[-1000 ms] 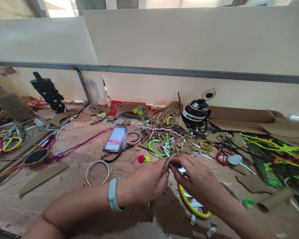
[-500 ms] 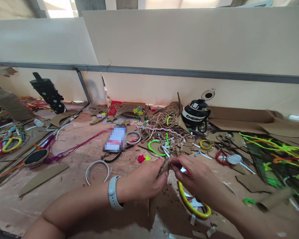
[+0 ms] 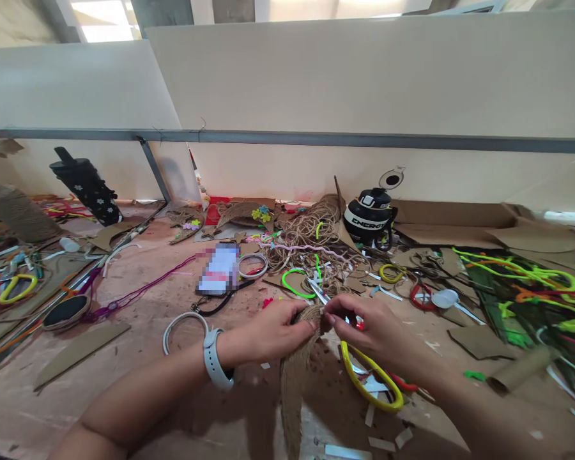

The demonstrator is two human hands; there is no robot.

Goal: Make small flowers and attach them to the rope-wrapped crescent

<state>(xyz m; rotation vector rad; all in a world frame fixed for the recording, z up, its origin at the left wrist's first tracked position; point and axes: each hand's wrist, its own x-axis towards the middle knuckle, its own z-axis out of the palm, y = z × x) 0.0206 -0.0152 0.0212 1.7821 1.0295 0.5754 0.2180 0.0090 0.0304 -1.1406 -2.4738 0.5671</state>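
Together, both hands pinch twine-wrapped leaf [image 3: 297, 370] — left hand [image 3: 273, 332], right hand [image 3: 368, 329].

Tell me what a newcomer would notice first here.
Both hands meet at centre front: the left hand and right hand pinch the top of a jute strip that hangs down below them. Behind it lies a tangle of twine beside a black jug, and neon pipe cleaners sprawl at far right on the littered table.

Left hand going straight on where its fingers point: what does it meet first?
The left hand pinches the twine-wrapped strip; just beyond it, probably the right hand, though depth is unclear.
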